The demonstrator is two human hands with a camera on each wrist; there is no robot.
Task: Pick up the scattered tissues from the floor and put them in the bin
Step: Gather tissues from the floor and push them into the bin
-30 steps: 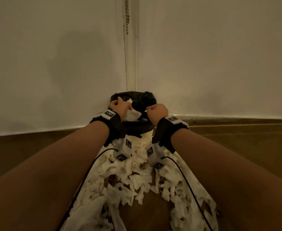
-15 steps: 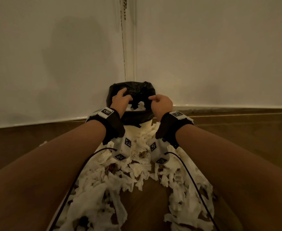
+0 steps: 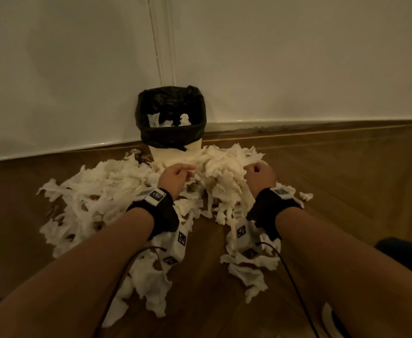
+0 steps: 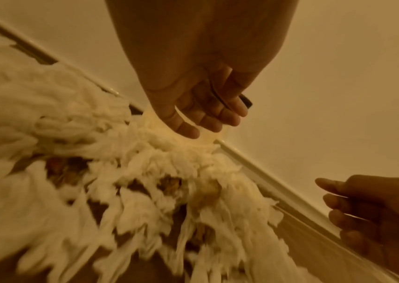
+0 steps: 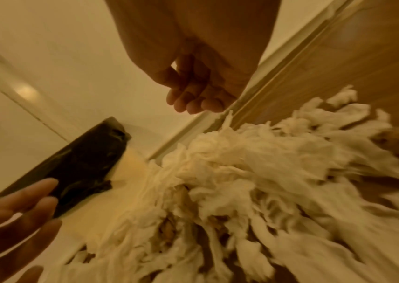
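Both hands [image 3: 175, 175] [image 3: 258, 175] left the bin [image 3: 171, 140], loosely curled, empty, over floor [image 3: 346, 181] tissues [image 3: 107, 191].

One small pale plastic bin [image 3: 175, 153] lined with a single black plastic bag [image 3: 171, 137] stands beyond the two grips. Two bare hands show: the left grip [image 3: 174, 178] and the right grip [image 3: 258, 176], each with one black wrist strap. The torn white paper tissues [image 3: 107, 189] under and around both grips lie in one sprawling heap, too tangled to count; a few more scraps show inside the bin.
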